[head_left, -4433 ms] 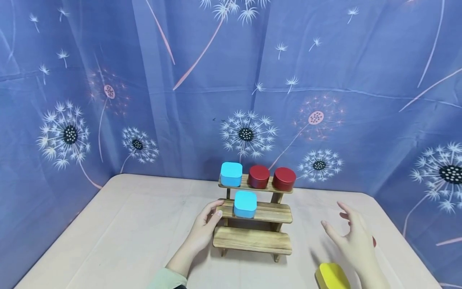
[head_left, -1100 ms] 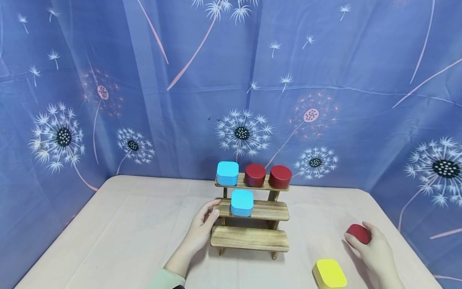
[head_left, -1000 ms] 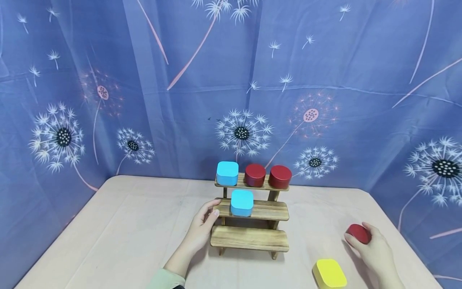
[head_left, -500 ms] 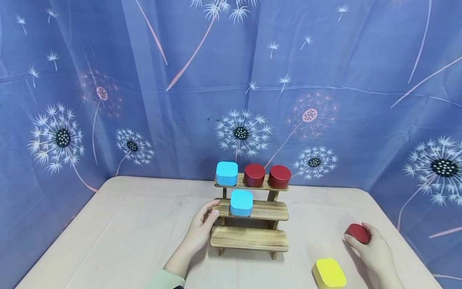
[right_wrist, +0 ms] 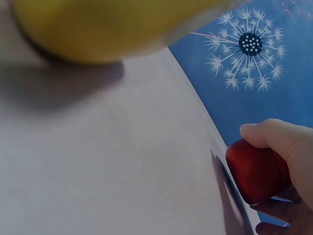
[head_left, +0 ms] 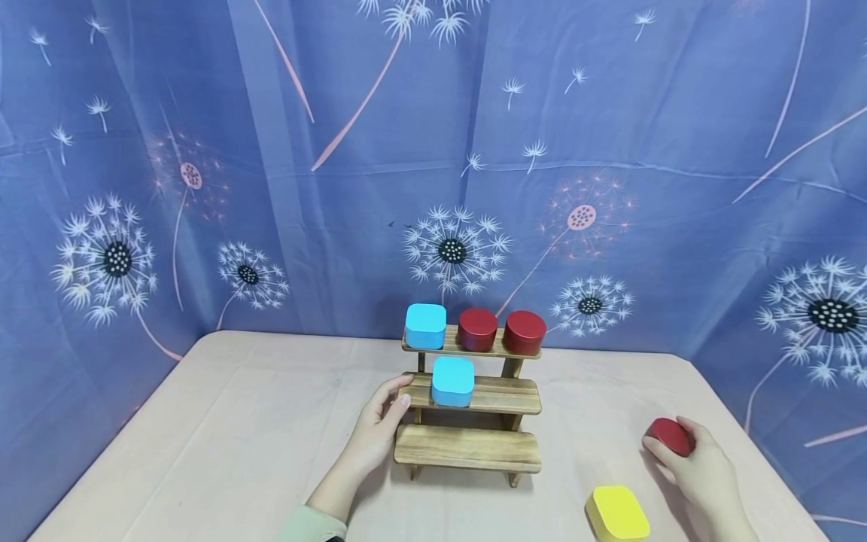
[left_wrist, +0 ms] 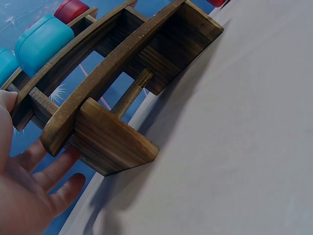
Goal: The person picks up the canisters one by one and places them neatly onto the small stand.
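Observation:
My left hand (head_left: 375, 429) pinches the left end of the middle tier of a three-tier wooden display stand (head_left: 467, 448). In the left wrist view its thumb lies at the tier's edge and the other fingers spread beside the stand's side. Far to the right, my right hand (head_left: 711, 467) grips a round red tin (head_left: 670, 436) between thumb and fingers. The right wrist view shows this red tin (right_wrist: 257, 171) close over the cloth, its shadow beside it. A blue square tin (head_left: 453, 381) sits on the middle tier.
On the top tier stand another blue square tin (head_left: 426, 326) and two red round tins (head_left: 477, 330). A yellow square tin (head_left: 618, 513) lies on the pale tablecloth (head_left: 257, 421), left of my right hand. Behind hangs a blue dandelion-print curtain (head_left: 379, 248).
Since the oldest frame, my right hand has moved right and down and taken hold of the red tin. Over the last second the hand and tin have shifted only slightly left. My left hand stays put.

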The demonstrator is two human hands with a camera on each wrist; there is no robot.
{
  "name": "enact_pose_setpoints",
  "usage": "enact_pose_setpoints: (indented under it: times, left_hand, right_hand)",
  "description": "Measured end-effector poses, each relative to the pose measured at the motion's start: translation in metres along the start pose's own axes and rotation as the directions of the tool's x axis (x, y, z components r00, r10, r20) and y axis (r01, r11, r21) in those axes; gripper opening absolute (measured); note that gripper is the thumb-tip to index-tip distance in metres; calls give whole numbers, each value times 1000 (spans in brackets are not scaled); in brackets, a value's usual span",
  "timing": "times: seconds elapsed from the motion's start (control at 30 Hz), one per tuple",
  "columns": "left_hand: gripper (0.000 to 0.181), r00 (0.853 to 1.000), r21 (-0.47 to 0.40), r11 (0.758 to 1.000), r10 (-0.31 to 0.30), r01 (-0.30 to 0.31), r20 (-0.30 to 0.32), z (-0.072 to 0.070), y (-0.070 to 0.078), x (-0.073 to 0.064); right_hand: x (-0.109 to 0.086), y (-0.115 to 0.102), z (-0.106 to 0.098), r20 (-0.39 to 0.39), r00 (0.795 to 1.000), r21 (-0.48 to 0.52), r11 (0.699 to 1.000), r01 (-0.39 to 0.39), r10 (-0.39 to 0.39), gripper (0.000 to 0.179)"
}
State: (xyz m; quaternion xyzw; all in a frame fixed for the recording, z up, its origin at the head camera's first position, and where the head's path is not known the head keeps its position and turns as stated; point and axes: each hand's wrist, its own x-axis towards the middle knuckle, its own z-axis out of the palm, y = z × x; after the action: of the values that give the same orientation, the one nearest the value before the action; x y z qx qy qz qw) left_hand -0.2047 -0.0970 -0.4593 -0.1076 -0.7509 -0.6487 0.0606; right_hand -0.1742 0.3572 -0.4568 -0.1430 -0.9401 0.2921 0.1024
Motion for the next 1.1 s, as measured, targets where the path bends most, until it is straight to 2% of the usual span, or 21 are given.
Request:
enact_pose_setpoints:
  times: [0.6, 0.83, 1.1]
  left_hand:
    - [35, 1000, 9, 1000, 2, -2, 0, 0, -1, 0]
    - [35, 1000, 3, 1000, 2, -2, 2, 0, -1, 0]
    - [35, 1000, 1, 1000, -7, 7, 3, 0, -1, 0]
  right_hand:
    - [-6, -12, -1, -62, 991, -12, 992, 122, -123, 75]
    - [-6, -18, -3, -48, 991, -14, 992, 128, -129, 78]
    - [-8, -25, -1, -72, 983, -9, 985, 171, -172, 77]
